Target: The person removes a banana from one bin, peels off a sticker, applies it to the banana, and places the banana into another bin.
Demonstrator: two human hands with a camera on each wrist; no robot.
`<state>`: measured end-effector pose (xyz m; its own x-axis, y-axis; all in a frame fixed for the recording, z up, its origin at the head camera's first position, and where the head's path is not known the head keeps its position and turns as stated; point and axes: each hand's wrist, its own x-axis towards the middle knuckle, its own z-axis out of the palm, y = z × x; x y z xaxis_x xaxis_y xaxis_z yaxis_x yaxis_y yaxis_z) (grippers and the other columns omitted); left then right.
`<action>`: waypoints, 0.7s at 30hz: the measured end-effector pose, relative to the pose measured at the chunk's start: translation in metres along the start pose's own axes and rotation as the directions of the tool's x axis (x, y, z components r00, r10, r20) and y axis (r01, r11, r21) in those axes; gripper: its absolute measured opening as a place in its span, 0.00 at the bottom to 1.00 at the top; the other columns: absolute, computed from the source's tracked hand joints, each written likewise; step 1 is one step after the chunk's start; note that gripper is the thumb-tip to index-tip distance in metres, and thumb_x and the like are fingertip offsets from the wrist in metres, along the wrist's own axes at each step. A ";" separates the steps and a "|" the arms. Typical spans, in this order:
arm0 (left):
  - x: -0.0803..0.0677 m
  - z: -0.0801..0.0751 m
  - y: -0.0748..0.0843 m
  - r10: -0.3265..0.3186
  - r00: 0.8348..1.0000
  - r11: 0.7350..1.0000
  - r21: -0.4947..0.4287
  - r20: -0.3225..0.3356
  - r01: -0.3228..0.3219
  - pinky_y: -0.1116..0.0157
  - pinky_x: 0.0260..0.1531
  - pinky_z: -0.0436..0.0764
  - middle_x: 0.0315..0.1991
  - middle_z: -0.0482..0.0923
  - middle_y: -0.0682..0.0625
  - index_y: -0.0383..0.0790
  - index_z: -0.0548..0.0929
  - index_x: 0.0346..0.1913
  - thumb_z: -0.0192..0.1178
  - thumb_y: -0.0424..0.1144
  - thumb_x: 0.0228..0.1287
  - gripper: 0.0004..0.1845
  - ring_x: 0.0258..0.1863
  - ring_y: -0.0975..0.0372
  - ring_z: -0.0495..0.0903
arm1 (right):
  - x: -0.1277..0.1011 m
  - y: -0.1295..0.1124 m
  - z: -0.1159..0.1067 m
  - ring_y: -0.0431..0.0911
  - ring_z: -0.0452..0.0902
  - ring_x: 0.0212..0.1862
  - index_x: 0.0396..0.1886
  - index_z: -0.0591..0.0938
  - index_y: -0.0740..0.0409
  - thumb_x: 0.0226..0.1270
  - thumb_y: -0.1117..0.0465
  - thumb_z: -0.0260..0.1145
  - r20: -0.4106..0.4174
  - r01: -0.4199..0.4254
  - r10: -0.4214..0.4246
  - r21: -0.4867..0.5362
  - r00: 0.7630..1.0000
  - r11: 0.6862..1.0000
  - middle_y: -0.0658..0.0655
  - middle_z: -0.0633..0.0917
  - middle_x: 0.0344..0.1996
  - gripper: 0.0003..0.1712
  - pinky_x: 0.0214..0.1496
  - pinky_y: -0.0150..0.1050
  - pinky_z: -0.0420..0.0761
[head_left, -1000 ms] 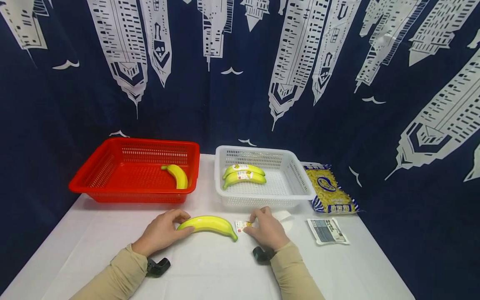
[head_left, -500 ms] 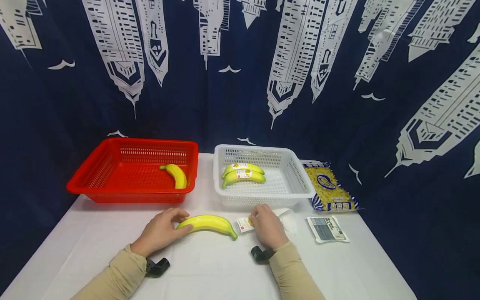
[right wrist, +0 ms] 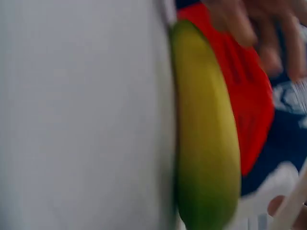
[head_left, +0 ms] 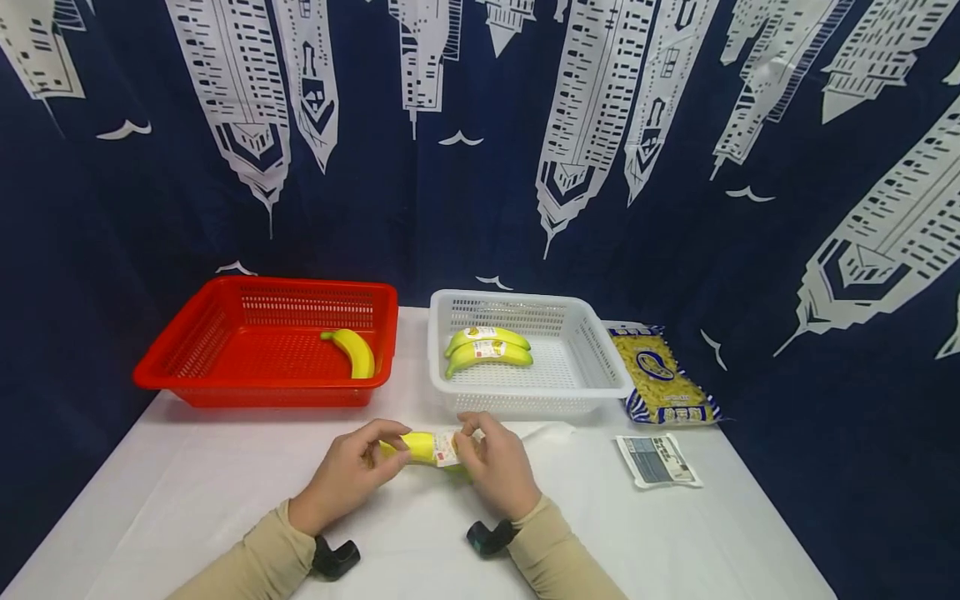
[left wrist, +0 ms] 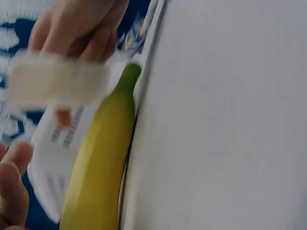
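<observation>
On the white table a yellow banana (head_left: 421,447) with green ends lies between both hands. Over its middle my right hand (head_left: 501,468) pinches a printed white sticker (head_left: 446,448). From the left wrist view the sticker (left wrist: 57,81) hangs above the banana (left wrist: 101,158), its plain side showing. My left hand (head_left: 351,471) is at the banana's left end, fingers loosely bent. In the right wrist view the left fingers (right wrist: 271,57) look apart from the banana (right wrist: 206,124). Part of the banana's right end is behind the right hand in the head view.
A red basket (head_left: 262,396) with one banana (head_left: 354,353) stands back left. Beside it, a white basket (head_left: 525,403) holds two labelled bananas (head_left: 489,353). Farther right lie a yellow-and-blue bag (head_left: 660,375) and a small white packet (head_left: 658,461). White paper (head_left: 542,428) lies behind my right hand.
My right hand has carried the sticker left, from beside the banana to over it. My left hand has shifted right and let go of the banana.
</observation>
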<state>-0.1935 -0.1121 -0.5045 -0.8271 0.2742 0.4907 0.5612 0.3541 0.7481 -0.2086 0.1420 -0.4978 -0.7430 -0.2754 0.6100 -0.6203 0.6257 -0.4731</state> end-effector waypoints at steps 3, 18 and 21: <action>0.000 0.011 0.004 -0.020 0.999 0.992 -0.122 0.028 0.023 0.73 0.19 0.70 0.37 0.87 0.55 0.46 0.82 0.57 0.72 0.41 0.65 0.19 0.19 0.72 0.70 | -0.001 -0.012 0.011 0.29 0.63 0.21 0.37 0.76 0.51 0.67 0.63 0.70 -0.026 0.103 -0.105 -0.083 0.994 0.991 0.54 0.90 0.48 0.09 0.23 0.22 0.66; 0.001 0.015 -0.001 0.040 0.982 0.986 -0.149 -0.187 -0.069 0.74 0.15 0.67 0.30 0.84 0.50 0.36 0.84 0.52 0.70 0.27 0.63 0.15 0.18 0.73 0.67 | 0.009 -0.016 -0.004 0.32 0.73 0.19 0.52 0.84 0.57 0.71 0.63 0.65 0.290 -0.264 0.187 0.253 0.938 0.931 0.52 0.89 0.43 0.11 0.22 0.30 0.75; 0.002 0.013 -0.001 0.037 0.978 0.987 -0.142 -0.207 -0.068 0.74 0.15 0.67 0.30 0.82 0.52 0.37 0.83 0.54 0.70 0.27 0.64 0.16 0.18 0.72 0.67 | 0.017 -0.021 -0.007 0.33 0.74 0.21 0.45 0.87 0.56 0.71 0.62 0.66 0.357 -0.320 0.223 0.243 0.907 0.916 0.53 0.89 0.39 0.07 0.21 0.30 0.74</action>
<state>-0.1954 -0.1001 -0.5105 -0.7942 0.0964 0.5999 0.6057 0.2037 0.7692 -0.2067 0.1293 -0.4727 -0.9019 -0.3710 0.2213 -0.3912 0.4841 -0.7827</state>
